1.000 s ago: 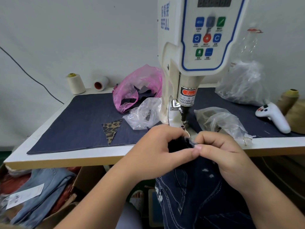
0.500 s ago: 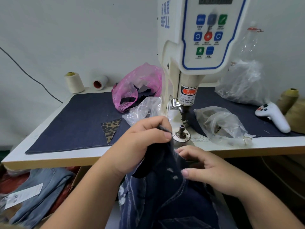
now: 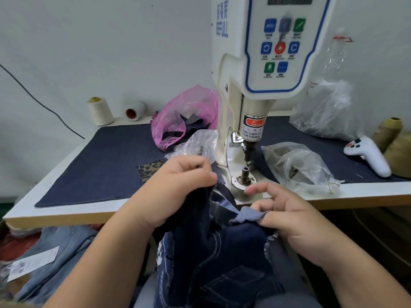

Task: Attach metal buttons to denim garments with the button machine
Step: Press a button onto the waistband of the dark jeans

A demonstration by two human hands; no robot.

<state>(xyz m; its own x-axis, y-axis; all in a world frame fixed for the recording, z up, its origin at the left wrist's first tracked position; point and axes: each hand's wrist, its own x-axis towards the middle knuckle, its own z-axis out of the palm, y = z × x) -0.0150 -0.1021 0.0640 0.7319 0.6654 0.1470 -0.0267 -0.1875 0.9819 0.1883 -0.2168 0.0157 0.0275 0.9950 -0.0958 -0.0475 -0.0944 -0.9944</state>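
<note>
Since half a second ago, right hand (image 3: 295, 221) has drawn back toward the bench (image 3: 66, 215) edge and now pinches a pale raw edge of the dark denim garment (image 3: 213, 252), index finger extended. Left hand (image 3: 178, 187) fingers curled tight, gripping the garment's upper edge, just left of the button machine (image 3: 262, 63) lower die post (image 3: 244, 172). Garment hangs below the bench front, over the lap. Clear plastic bag (image 3: 298, 165) right of the die.
</note>
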